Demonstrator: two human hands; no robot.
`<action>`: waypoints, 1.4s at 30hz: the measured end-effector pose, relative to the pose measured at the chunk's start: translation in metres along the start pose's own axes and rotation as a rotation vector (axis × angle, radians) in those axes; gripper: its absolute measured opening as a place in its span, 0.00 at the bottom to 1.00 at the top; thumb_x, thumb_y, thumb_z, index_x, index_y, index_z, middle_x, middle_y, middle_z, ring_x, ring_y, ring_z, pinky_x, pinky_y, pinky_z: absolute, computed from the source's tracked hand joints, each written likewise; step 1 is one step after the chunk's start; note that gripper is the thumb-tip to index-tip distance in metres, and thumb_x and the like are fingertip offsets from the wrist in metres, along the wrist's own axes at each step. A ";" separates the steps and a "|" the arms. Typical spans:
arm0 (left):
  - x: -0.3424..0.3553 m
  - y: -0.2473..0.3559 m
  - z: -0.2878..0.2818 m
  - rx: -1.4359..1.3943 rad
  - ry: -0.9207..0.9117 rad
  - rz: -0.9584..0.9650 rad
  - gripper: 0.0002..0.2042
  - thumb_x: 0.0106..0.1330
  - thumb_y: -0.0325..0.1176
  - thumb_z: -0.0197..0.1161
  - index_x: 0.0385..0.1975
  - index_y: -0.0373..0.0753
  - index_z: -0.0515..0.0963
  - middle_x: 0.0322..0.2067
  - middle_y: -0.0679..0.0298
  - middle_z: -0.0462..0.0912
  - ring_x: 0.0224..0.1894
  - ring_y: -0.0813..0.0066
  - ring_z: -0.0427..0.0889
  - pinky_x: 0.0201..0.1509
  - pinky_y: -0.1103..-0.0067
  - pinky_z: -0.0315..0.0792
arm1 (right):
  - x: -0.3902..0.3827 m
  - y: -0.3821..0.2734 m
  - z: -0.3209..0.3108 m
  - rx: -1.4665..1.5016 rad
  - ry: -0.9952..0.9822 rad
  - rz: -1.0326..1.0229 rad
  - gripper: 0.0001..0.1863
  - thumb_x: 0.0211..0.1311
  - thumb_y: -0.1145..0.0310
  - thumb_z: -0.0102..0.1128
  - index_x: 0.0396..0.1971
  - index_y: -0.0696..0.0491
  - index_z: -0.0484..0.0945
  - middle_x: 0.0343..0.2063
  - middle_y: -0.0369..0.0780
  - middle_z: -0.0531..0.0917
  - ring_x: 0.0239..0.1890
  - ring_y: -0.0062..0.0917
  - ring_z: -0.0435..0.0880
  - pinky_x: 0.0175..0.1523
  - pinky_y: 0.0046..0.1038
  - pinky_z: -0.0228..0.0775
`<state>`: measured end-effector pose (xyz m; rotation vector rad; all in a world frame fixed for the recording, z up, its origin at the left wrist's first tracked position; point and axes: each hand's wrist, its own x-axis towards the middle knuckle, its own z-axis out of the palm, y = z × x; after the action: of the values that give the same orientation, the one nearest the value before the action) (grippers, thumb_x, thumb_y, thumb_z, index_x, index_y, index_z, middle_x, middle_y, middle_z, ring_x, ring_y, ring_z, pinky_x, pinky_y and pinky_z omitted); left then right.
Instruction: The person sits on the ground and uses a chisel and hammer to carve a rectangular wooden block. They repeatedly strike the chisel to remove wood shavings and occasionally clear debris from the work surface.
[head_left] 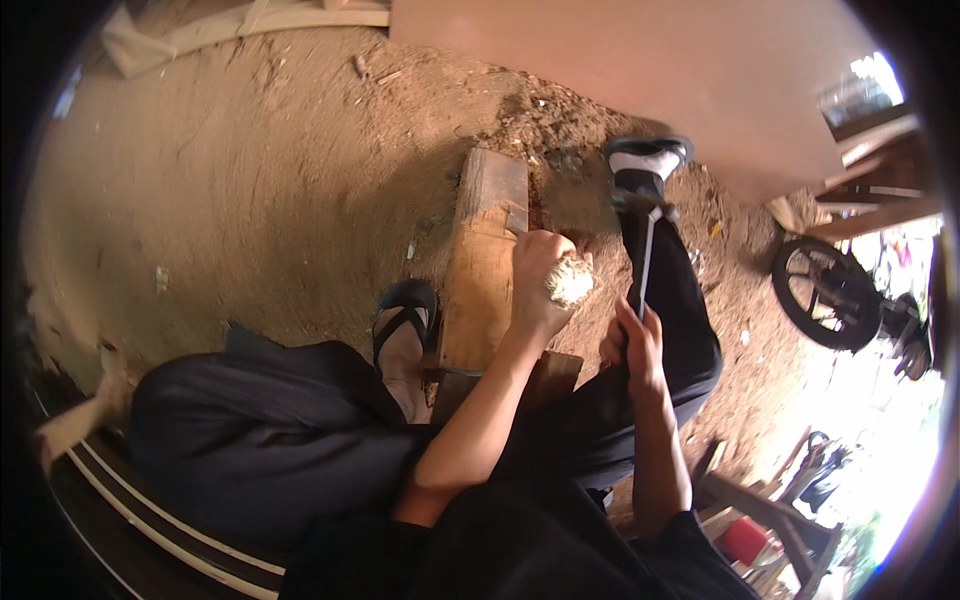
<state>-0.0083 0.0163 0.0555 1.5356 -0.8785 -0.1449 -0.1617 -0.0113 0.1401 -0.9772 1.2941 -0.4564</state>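
Observation:
My left hand (540, 275) is wrapped round a chisel, whose frayed, pale, mushroomed handle end (570, 282) points up out of the fist. Its metal blade (516, 221) shows past the knuckles, over a wooden beam (478, 290) lying lengthwise before me. At the beam's far end the surface is darker. To the right, my right hand (636, 345) grips a hammer by its handle. The hammer's thin metal shaft (647, 262) rises away from the hand to a blurred head, held apart from the chisel. Where the blade's tip meets the wood is hard to make out.
My sandalled feet rest on brown dirt ground (260, 200) at either side of the beam. A large smooth brown panel (640, 70) spans the far side. A motorcycle wheel (825, 293) stands at right, above wooden pieces and a red object (745, 541). Pale wooden strips lie at lower left.

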 end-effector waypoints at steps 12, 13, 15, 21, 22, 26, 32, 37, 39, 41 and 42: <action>0.036 0.020 -0.055 -0.039 -0.338 -0.334 0.11 0.66 0.32 0.77 0.43 0.38 0.82 0.32 0.71 0.81 0.35 0.83 0.78 0.42 0.81 0.74 | 0.097 0.080 -0.003 0.156 -0.039 0.266 0.10 0.72 0.67 0.65 0.35 0.50 0.72 0.21 0.30 0.73 0.18 0.17 0.70 0.24 0.24 0.64; 0.038 0.022 -0.057 -0.024 -0.358 -0.353 0.11 0.66 0.32 0.77 0.43 0.38 0.83 0.32 0.71 0.81 0.35 0.83 0.78 0.42 0.81 0.73 | 0.099 0.082 -0.004 0.137 -0.045 0.253 0.09 0.71 0.67 0.65 0.34 0.52 0.73 0.21 0.31 0.74 0.18 0.18 0.72 0.25 0.26 0.66; 0.042 0.029 -0.058 0.002 -0.392 -0.392 0.11 0.66 0.31 0.77 0.44 0.38 0.83 0.32 0.71 0.81 0.35 0.84 0.77 0.42 0.81 0.73 | 0.104 0.086 -0.006 0.094 -0.055 0.223 0.09 0.69 0.66 0.65 0.34 0.54 0.74 0.22 0.33 0.75 0.20 0.21 0.75 0.26 0.28 0.69; 0.033 0.073 -0.061 -0.039 -0.377 -0.543 0.13 0.65 0.24 0.74 0.48 0.36 0.83 0.42 0.64 0.87 0.41 0.81 0.82 0.49 0.80 0.77 | 0.111 0.089 -0.006 0.136 -0.045 0.193 0.10 0.69 0.65 0.64 0.32 0.54 0.74 0.21 0.33 0.75 0.19 0.20 0.75 0.25 0.28 0.68; 0.022 0.072 -0.058 -0.218 -0.290 -0.644 0.14 0.65 0.21 0.72 0.50 0.36 0.82 0.44 0.61 0.87 0.42 0.79 0.83 0.50 0.79 0.78 | 0.112 0.087 -0.006 0.143 -0.052 0.192 0.10 0.69 0.65 0.64 0.32 0.54 0.74 0.21 0.33 0.75 0.19 0.20 0.75 0.25 0.28 0.68; -0.018 0.041 -0.063 -0.212 -0.313 -0.446 0.14 0.75 0.29 0.58 0.56 0.31 0.80 0.57 0.52 0.80 0.34 0.66 0.81 0.33 0.78 0.75 | 0.112 0.088 -0.007 0.144 -0.079 0.229 0.11 0.70 0.65 0.65 0.34 0.53 0.72 0.21 0.31 0.74 0.17 0.17 0.73 0.24 0.24 0.66; -0.024 0.042 -0.045 -0.079 -0.343 -0.462 0.16 0.67 0.14 0.63 0.53 0.34 0.78 0.56 0.55 0.83 0.55 0.69 0.83 0.58 0.75 0.79 | 0.111 0.082 -0.008 0.135 -0.071 0.280 0.11 0.71 0.65 0.66 0.35 0.52 0.72 0.21 0.30 0.73 0.17 0.15 0.71 0.23 0.22 0.64; -0.031 0.034 -0.031 -0.143 -0.327 -0.507 0.13 0.70 0.13 0.57 0.51 0.31 0.77 0.59 0.55 0.79 0.49 0.68 0.82 0.50 0.73 0.83 | 0.114 0.087 -0.008 0.151 -0.071 0.282 0.11 0.71 0.65 0.66 0.36 0.52 0.72 0.22 0.30 0.72 0.17 0.15 0.70 0.23 0.22 0.63; -0.035 0.025 -0.029 0.105 -0.345 -0.368 0.15 0.64 0.12 0.61 0.49 0.32 0.78 0.56 0.56 0.81 0.48 0.68 0.82 0.47 0.73 0.83 | 0.115 0.089 -0.005 0.136 -0.061 0.307 0.11 0.71 0.65 0.66 0.36 0.52 0.72 0.22 0.29 0.72 0.17 0.15 0.70 0.23 0.22 0.63; -0.032 0.022 -0.025 0.208 -0.318 -0.225 0.18 0.56 0.15 0.69 0.46 0.36 0.79 0.49 0.58 0.85 0.44 0.65 0.85 0.46 0.73 0.82 | 0.115 0.089 -0.005 0.133 -0.063 0.313 0.11 0.71 0.65 0.66 0.36 0.52 0.72 0.21 0.29 0.72 0.17 0.15 0.70 0.23 0.21 0.63; -0.027 0.022 -0.022 0.279 -0.301 -0.120 0.20 0.51 0.18 0.74 0.44 0.39 0.80 0.45 0.59 0.88 0.42 0.63 0.87 0.46 0.72 0.82 | 0.115 0.087 -0.005 0.133 -0.062 0.315 0.11 0.71 0.65 0.66 0.36 0.52 0.72 0.21 0.29 0.72 0.17 0.15 0.70 0.23 0.21 0.63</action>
<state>-0.0241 0.0518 0.0687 1.8598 -1.0774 -0.3599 -0.1559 -0.0535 0.0022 -0.6570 1.3158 -0.2620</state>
